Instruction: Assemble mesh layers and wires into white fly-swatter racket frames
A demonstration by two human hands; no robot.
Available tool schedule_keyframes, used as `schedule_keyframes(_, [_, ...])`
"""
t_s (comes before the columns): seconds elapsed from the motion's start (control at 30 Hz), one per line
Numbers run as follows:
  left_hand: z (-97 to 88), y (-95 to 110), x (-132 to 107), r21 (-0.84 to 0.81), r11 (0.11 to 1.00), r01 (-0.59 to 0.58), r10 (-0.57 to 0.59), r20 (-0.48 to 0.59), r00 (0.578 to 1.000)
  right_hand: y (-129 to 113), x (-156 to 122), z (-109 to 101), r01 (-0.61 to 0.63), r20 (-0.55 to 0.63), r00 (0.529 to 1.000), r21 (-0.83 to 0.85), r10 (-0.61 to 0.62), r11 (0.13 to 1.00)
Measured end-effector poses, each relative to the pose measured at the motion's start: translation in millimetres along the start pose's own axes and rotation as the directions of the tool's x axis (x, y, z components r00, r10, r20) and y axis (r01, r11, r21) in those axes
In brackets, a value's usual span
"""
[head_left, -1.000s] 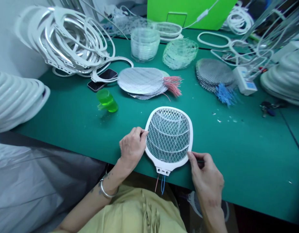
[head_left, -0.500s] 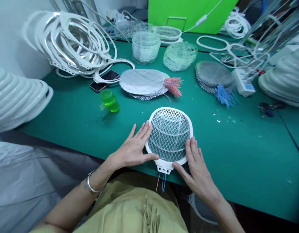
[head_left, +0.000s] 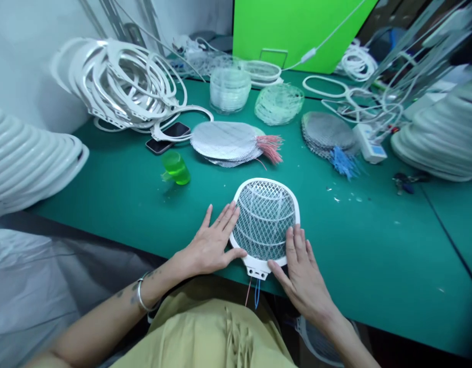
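Observation:
A white mosquito-swatter head [head_left: 265, 220] with metal mesh and ribs lies flat at the front edge of the green table. One red and one blue wire [head_left: 257, 294] hang from its socket end over the edge. My left hand [head_left: 209, 245] is open, its fingertips on the left rim and its thumb near the lower left corner. On the right side rests my right hand [head_left: 303, 271], also open, with fingers along the rim and thumb beside the socket. Neither hand is wrapped round anything.
Mesh sheets with red wires [head_left: 228, 140] lie behind, and mesh sheets with blue wires [head_left: 328, 133] to their right. A green cylinder [head_left: 177, 167] and phone [head_left: 159, 145] are at left. White frames [head_left: 121, 87] pile at the back left; more stacks flank both sides.
The camera view has shifted slightly, so the far items sit lower in the picture. Both hands stay flat on the swatter head, which has hardly moved.

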State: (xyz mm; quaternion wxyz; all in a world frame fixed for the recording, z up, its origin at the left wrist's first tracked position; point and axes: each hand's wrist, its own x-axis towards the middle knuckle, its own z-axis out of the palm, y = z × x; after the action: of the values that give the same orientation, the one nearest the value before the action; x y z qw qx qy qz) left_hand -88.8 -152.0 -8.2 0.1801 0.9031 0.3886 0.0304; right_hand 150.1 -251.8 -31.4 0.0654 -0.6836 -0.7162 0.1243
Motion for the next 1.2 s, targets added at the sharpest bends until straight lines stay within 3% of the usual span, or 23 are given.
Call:
schedule_keyframes(0.2, [-3.5,-4,0,-0.064,0.997,-0.05,0.055,0.074,0.996,-4,1,0,-0.05,-0.017,0.999,0.058,0.051,0.997])
schedule_keyframes(0.37, [4.0,4,-1,-0.082,0.996,0.035,-0.031,0.043,0.999,-4,0,4,-0.051,-0.016,0.999,0.061,0.052,0.997])
schedule_keyframes(0.43, [-3.9,2,-2,-0.107,0.994,0.001,0.005,0.06,0.998,-2,-1,7,-0.047,-0.029,0.998,0.059,0.048,0.997])
schedule_keyframes(0.5, [-23.2,-10,-3,-0.13,0.991,-0.016,0.011,-0.036,0.999,0,0,11,-0.052,-0.041,0.998,0.066,0.054,0.997])
schedule_keyframes(0.53, [-36.0,-21,-4,-0.131,0.991,0.034,-0.056,-0.173,0.983,1,0,12,-0.058,-0.045,0.997,0.071,0.061,0.996])
schedule_keyframes(0.57, [-49.4,-34,-3,-0.136,0.983,0.124,-0.164,-0.346,0.924,1,1,12,-0.063,-0.043,0.997,0.077,0.066,0.995])
schedule_keyframes(0.6, [-61.9,-51,-3,-0.169,0.95,0.261,-0.311,-0.54,0.782,1,2,12,-0.068,-0.037,0.997,0.083,0.071,0.994])
schedule_keyframes(0.63, [-72.2,-68,-1,-0.21,0.901,0.38,-0.417,-0.663,0.622,1,3,11,-0.072,-0.026,0.997,0.089,0.075,0.993])
schedule_keyframes(0.67, [-79.0,-86,2,-0.24,0.86,0.451,-0.478,-0.69,0.543,0,3,10,-0.075,-0.017,0.997,0.093,0.077,0.993])
schedule_keyframes(0.77, [-77.8,-119,11,-0.32,0.798,0.511,-0.6,-0.503,0.622,-3,4,5,-0.081,0.0,0.997,0.101,0.081,0.992])
schedule_keyframes(0.83, [-66.3,-113,11,-0.389,0.775,0.498,-0.631,-0.441,0.638,-5,4,4,-0.077,0.003,0.997,0.104,0.078,0.992])
schedule_keyframes(0.87, [-60.3,-100,8,-0.428,0.783,0.451,-0.615,-0.43,0.66,-5,4,3,-0.075,0.003,0.997,0.105,0.075,0.992])
schedule_keyframes(0.9, [-55.0,-82,3,-0.463,0.805,0.371,-0.566,-0.414,0.713,-5,4,4,-0.073,0.001,0.997,0.105,0.074,0.992])
schedule_keyframes(0.97, [-47.1,-38,-9,-0.535,0.831,0.152,-0.372,-0.33,0.868,-5,4,4,-0.072,-0.005,0.997,0.104,0.073,0.992])
schedule_keyframes(1.03, [-42.1,6,-20,-0.56,0.829,0.003,-0.191,-0.277,0.942,-5,4,5,-0.076,-0.007,0.997,0.107,0.077,0.991])
schedule_keyframes(1.1, [-38.8,38,-26,-0.55,0.831,-0.09,-0.096,-0.302,0.948,-6,4,5,-0.079,-0.002,0.997,0.115,0.079,0.99])
schedule_keyframes(1.2, [-33.5,59,-26,-0.487,0.855,-0.176,-0.045,-0.409,0.911,-6,5,6,-0.066,-0.011,0.998,0.132,0.068,0.989])
